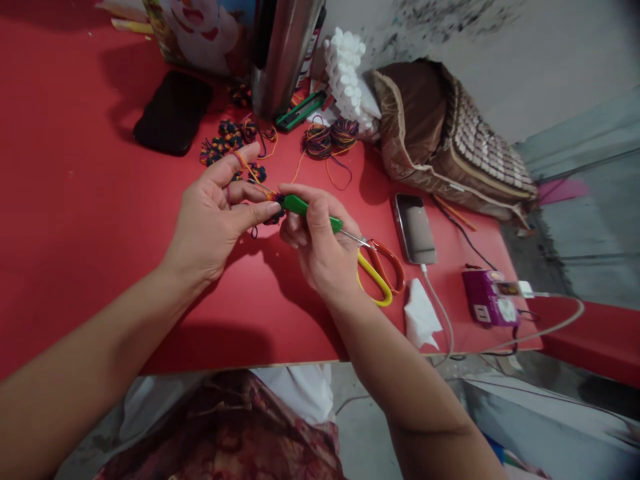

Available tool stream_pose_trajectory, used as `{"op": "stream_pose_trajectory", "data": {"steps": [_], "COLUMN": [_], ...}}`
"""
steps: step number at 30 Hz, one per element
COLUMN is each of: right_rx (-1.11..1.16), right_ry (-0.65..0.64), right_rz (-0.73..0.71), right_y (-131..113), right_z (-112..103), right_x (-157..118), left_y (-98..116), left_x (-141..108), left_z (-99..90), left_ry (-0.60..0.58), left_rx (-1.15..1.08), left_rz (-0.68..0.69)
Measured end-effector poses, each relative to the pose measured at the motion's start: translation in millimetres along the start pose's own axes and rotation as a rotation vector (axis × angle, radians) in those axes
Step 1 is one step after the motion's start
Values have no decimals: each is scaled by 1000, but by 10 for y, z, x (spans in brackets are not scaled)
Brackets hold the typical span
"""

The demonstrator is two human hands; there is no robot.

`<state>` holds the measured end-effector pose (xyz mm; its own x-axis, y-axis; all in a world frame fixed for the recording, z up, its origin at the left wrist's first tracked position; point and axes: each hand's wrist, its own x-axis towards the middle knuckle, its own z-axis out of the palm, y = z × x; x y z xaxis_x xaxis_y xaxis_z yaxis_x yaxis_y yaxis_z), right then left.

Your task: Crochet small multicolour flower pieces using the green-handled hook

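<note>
My left hand (pixel 210 213) pinches a small dark crocheted piece (pixel 274 212) between thumb and fingers. Orange and dark yarn (pixel 246 165) runs over its raised index finger down to the piece. My right hand (pixel 323 233) is closed around a green-handled crochet hook (pixel 299 205), its front end meeting the piece at the left fingertips; the tip itself is hidden. A thin metal shaft shows behind the green handle. Just beyond the hands lie several dark and orange crocheted bits (pixel 223 141) and a multicoloured yarn ball (pixel 330 137). Scissors (pixel 381 270) with red and yellow handles lie beside my right hand, blades hidden.
On the red table (pixel 65 233) are a black phone-shaped object (pixel 173 113), a metal flask (pixel 283 60), a green cutter (pixel 301 111), a white beaded thing (pixel 345 70) and a brown bag (pixel 450 133). A cabled phone (pixel 415 229), white tissue (pixel 421 315) and purple box (pixel 487 300) lie right.
</note>
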<state>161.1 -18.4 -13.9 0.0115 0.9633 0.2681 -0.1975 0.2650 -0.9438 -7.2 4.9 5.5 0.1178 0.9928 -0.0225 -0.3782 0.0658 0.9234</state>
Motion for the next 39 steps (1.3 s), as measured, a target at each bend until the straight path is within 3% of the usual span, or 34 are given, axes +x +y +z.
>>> {"op": "stream_pose_trajectory", "data": {"steps": [6, 13, 21, 25, 30, 35, 39], "right_rx": [-292, -561, -695, -650, -574, -400, -305], "right_ry": [46, -140, -145, -132, -165, -138, -118], "right_rz": [-121, -332, -455, -614, -418, -417, -377], "right_y": [-131, -220, -75, -22, -115, -190, -168], "right_z": [23, -99, -92, -46, -70, -68, -72], "right_x": [-85, -116, -122, -153, -140, -117, -118], "left_y": [-17, 51, 7, -10, 70, 128, 160], "left_x": [-15, -33, -37, 19, 90, 122, 120], "left_z": [-4, 19, 6, -42, -143, -218, -178], "left_ry": [-23, 0, -18, -34, -93, -127, -86], "left_rx": [43, 75, 69, -45, -10, 23, -32], "left_rz": [-30, -28, -2, -48, -49, -64, -91]}}
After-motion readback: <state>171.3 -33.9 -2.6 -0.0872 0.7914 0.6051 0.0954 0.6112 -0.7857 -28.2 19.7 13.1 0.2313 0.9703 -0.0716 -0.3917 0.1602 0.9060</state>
